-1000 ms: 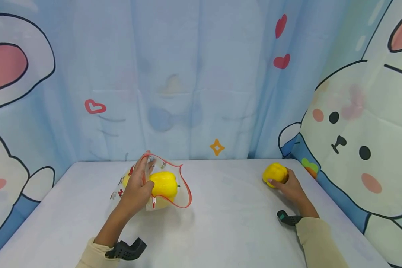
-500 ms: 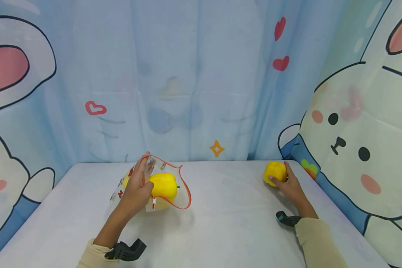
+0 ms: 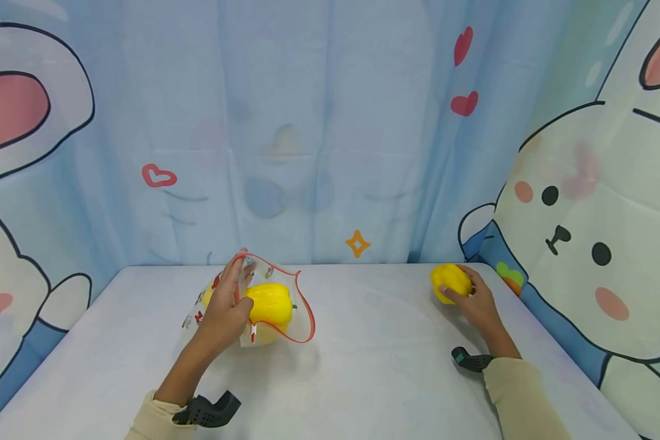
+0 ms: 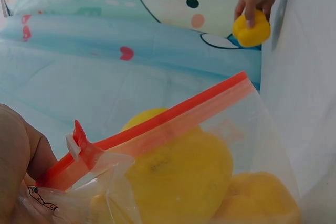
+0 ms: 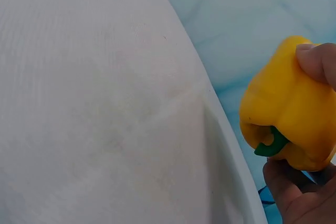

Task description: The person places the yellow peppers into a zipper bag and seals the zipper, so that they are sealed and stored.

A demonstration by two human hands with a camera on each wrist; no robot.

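On the left of the table, my left hand grips the edge of a clear zip bag with a red-orange seal, its mouth spread wide. Inside the bag lies a yellow bell pepper, and the left wrist view shows a second yellow pepper low in the bag, seen through the plastic. Far to the right, my right hand holds another yellow bell pepper between thumb and fingers. Its green stem shows in the right wrist view.
A white-covered table spans the front. Behind it hangs a blue curtain with hearts and cartoon rabbits, reaching down to the table's back edge. Dark wrist mounts sit on both forearms.
The right hand's fingers have shifted a little on the pepper, which is slightly turned and stays near the same place. The left hand and bag hold still.
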